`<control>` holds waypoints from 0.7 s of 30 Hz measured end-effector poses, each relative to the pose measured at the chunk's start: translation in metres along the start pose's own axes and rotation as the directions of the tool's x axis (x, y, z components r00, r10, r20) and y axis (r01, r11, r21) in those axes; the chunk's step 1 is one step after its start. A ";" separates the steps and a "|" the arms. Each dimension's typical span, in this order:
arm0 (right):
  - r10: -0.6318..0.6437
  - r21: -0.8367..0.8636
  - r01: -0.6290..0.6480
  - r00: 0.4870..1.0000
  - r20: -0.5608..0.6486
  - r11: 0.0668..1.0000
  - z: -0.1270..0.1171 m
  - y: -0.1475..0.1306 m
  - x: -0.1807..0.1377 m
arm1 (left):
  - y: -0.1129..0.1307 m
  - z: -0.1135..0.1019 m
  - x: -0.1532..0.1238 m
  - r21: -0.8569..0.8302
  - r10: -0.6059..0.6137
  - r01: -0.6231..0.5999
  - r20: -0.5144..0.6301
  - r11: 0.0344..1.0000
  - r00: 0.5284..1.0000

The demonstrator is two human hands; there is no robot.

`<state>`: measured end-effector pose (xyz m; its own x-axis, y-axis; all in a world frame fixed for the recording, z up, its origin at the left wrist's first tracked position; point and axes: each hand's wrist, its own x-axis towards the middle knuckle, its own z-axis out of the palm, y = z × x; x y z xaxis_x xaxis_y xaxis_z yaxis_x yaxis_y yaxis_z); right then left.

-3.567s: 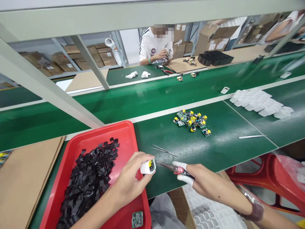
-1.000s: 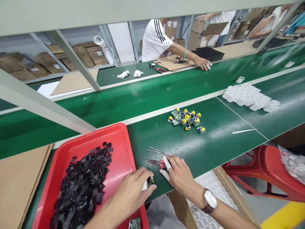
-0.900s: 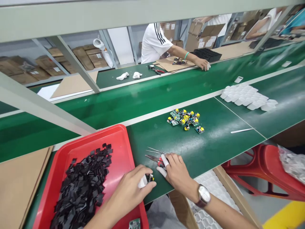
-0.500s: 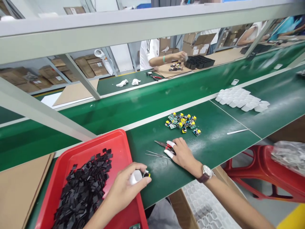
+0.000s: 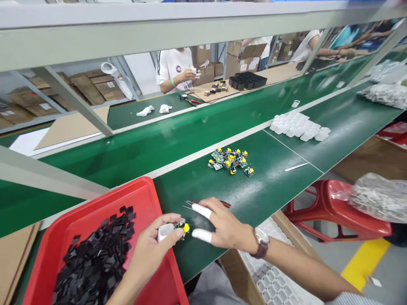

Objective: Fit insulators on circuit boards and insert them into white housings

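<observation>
- The left hand (image 5: pixel 154 241) is closed on a white, rounded-square plastic cup (image 5: pixel 165 231), thumb and forefinger also pinching a small green circuit board with a yellow component (image 5: pixel 185 228) beside the cup's mouth; both are held up near the red tray's edge.
- The right hand (image 5: pixel 224 226), with white finger covers (image 5: pixel 202 235) on thumb and forefinger, is spread, these two fingertips parted just beside the board and gripping nothing between them.
- In hand, it seems, is the fitting or freeing of board and cup; which of the two cannot be told, since the fingers hide where they meet.
- The next move would call for a steady left grip and a light right-hand pinch on the board.
- Just beyond the right hand lie red-handled metal pliers (image 5: pixel 226 204) and thin metal tweezers (image 5: pixel 187 206), partly hidden.
- To the left, the red plastic tray (image 5: pixel 149 192) holds a heap of flat black squares (image 5: pixel 95 258).
- Farther out on the green worktop (image 5: pixel 197 258) lie a pile of similar boards (image 5: pixel 229 159) and rows of white cups (image 5: pixel 295 125).
</observation>
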<state>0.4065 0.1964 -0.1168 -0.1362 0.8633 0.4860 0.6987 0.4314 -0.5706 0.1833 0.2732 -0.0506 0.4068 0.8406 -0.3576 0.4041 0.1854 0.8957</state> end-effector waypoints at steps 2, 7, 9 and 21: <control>-0.054 0.220 0.074 0.994 -0.094 0.973 -0.003 -0.010 0.000 | -0.002 0.004 0.001 -0.080 -0.016 0.020 0.049 0.997 0.999; -0.069 0.435 0.126 0.987 -0.145 0.892 -0.005 -0.019 -0.001 | -0.002 0.014 0.003 -0.239 -0.031 0.078 0.197 0.968 0.980; -0.073 0.468 0.149 0.982 -0.176 0.871 -0.008 -0.017 -0.002 | -0.001 0.015 0.002 -0.205 -0.006 0.052 0.219 0.977 0.976; -0.492 -0.292 0.482 0.870 0.044 0.826 -0.016 0.007 0.012 | 0.001 0.018 0.002 0.317 0.301 -0.292 0.020 0.902 0.953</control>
<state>0.4205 0.2058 -0.1042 -0.4933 0.5501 0.6738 0.7165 0.6962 -0.0438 0.1991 0.2659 -0.0548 0.5259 0.8471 -0.0761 0.5059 -0.2397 0.8286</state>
